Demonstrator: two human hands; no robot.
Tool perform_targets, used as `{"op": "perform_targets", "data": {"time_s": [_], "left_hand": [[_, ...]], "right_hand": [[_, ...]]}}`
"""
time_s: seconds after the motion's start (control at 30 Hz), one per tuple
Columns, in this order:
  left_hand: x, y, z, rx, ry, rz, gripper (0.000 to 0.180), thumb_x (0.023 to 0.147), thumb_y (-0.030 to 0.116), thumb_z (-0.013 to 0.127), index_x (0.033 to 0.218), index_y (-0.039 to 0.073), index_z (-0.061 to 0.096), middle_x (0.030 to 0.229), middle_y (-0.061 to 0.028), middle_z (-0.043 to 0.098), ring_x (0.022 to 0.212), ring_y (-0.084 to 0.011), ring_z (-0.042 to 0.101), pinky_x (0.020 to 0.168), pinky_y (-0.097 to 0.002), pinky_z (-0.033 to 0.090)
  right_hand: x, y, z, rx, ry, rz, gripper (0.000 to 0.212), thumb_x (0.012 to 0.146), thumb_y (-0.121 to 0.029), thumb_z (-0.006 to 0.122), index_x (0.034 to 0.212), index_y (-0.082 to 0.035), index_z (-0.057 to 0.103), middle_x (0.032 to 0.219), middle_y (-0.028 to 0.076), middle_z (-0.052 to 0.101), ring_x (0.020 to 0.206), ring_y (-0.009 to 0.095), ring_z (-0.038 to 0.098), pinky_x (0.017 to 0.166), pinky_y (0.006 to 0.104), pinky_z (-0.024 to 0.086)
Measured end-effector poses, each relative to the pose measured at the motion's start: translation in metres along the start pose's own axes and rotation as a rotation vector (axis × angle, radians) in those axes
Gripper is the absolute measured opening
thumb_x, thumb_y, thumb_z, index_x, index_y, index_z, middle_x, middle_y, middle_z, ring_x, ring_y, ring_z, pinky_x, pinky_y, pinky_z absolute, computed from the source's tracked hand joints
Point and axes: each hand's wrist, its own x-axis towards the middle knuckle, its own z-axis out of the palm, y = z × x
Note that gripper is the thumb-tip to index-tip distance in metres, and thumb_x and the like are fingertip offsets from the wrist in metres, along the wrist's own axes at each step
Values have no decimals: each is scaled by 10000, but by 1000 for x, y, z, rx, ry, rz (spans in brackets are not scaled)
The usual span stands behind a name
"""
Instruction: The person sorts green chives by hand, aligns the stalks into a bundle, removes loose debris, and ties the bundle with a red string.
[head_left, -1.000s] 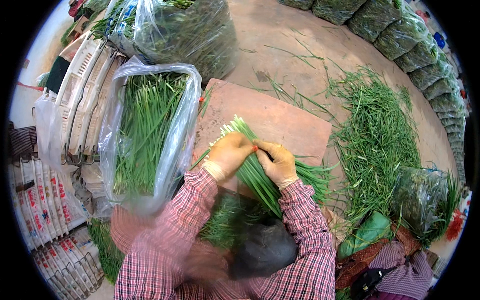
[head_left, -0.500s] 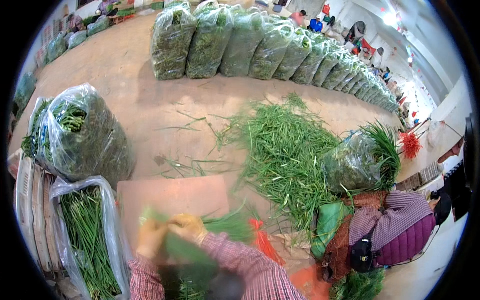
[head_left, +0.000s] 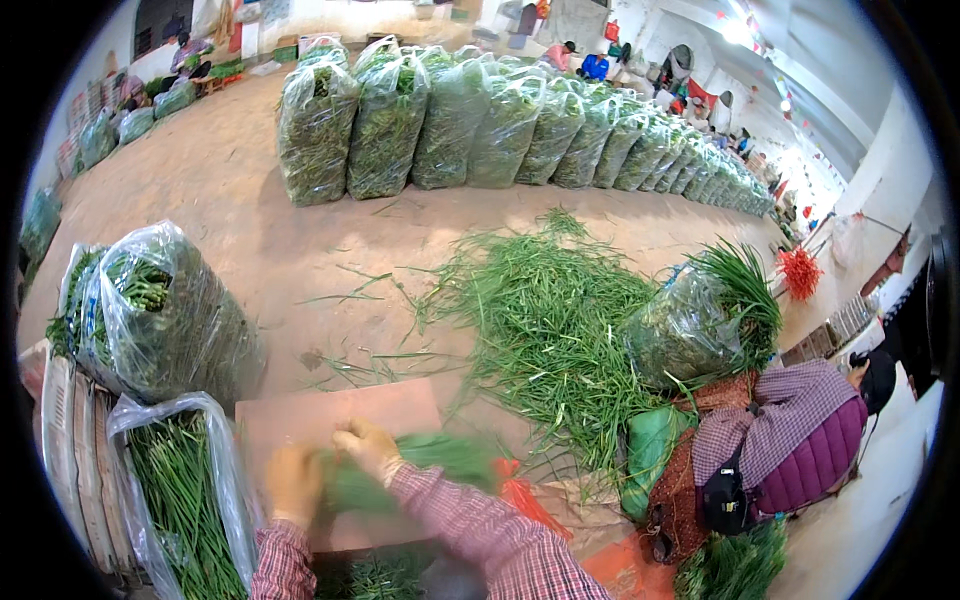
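Head view: the left hand [head_left: 293, 480], in a yellowish glove and blurred, is over the left part of the reddish board [head_left: 385, 402] on the floor — I cannot tell how its fingers stand or whether they grip. Just beside it, the right hand [head_left: 367, 447] has its fingers curled in narrow; what they hold, if anything, cannot be made out. The bunch of green stalks [head_left: 432, 462], smeared by motion, lies at both hands and reaches out past the board's right edge.

Beside the board's left edge stands an uncovered clear bag [head_left: 222, 440] with long stalks [head_left: 180, 490] inside. A full bag [head_left: 180, 325] sits beyond the far left corner, and a loose green heap [head_left: 560, 330] spreads beyond the far right corner — near it, a co-worker [head_left: 775, 435] bends over.
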Motion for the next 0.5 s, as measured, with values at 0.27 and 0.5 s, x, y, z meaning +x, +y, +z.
{"op": "perform_targets", "data": {"time_s": [0.27,0.5], "left_hand": [[-26,16,-32,109,75,30,409,802,142,750,1185,79,620,1221,-134,620,1145,-366,545,983,-479,419],[-42,76,-59,259,-233,-6,797,657,283,846,1354,50,535,1306,-150,567,1248,-368,507,1091,-514,354]], "right_hand": [[-56,-64,5,-257,26,-358,241,957,-284,625,1071,-74,657,967,160,726,921,317,712,809,402,545],[-86,-19,13,-285,39,-283,271,949,-338,613,1096,-113,651,996,148,719,926,334,695,834,427,536]]}}
